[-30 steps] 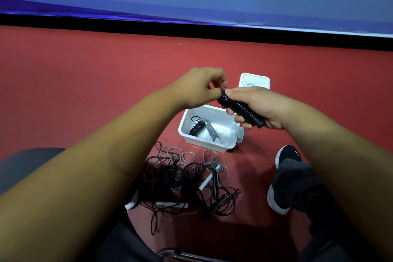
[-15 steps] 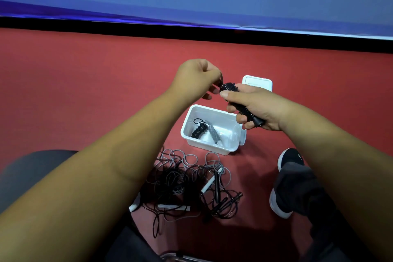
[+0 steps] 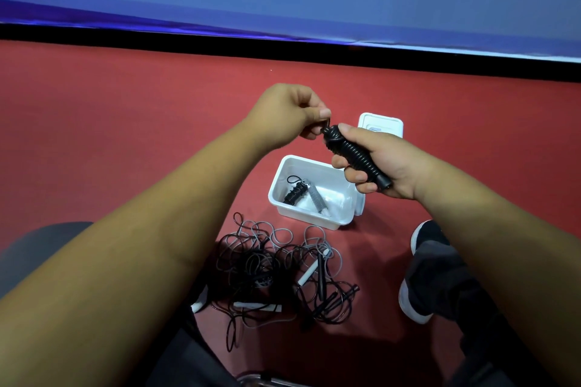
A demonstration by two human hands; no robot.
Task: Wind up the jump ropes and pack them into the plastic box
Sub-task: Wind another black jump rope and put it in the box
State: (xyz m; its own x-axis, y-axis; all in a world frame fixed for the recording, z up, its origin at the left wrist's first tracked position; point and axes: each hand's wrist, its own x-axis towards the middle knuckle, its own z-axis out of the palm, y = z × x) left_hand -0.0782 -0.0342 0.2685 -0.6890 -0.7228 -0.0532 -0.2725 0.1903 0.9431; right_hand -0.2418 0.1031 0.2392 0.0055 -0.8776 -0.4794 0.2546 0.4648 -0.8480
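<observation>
Over the smooth white plastic box (image 3: 309, 220) on the red floor (image 3: 125, 135), which holds a black bundle (image 3: 295, 193) and a grey bundle (image 3: 315, 198), the right hand (image 3: 390, 163) grips a tightly coiled black jump rope (image 3: 353, 154), the left hand (image 3: 287, 113) pinches its end, loose ropes (image 3: 251, 264) tangle nearer, and the right hand's fingers partly hide the lid (image 3: 382, 122).

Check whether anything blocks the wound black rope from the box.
Nothing visible. The box sits open below the black rope in the right hand, lid lying behind it; two wound ropes inside leave room.
</observation>
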